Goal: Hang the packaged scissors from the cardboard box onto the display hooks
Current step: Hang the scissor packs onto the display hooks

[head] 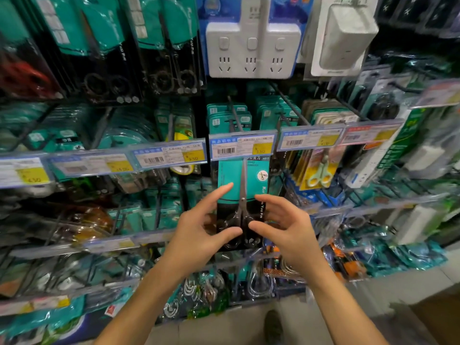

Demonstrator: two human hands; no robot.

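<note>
Two bare forearms reach forward from the bottom of the view, yours, toward a crowded store display. Your left hand (199, 225) sits just left of a packaged pair of scissors (242, 195), thumb tip against the pack's lower front near the black handles, index finger stretched up along its left edge. Your right hand (283, 225) mirrors it on the right side, thumb tip on the front, fingers loosely curved beside the edge. Whether either hand truly pinches the pack or only steadies it, you cannot tell; the fingers behind are hidden.

The pack, teal above and black below, hangs upright with its top tucked behind a price label strip (242, 146). Beyond that strip, a dark display hook (234, 113) runs back through a row of matching teal packs. The cardboard box does not clearly show.

Risks, as a judgement: the hang hole is hidden behind the label, so the pack may not be fully seated; let go too soon and it could slide off the hook's tip and drop. Pushing too hard could lift the label strip or knock the neighbouring packs. Farther up hang white power strips (251, 48).
</note>
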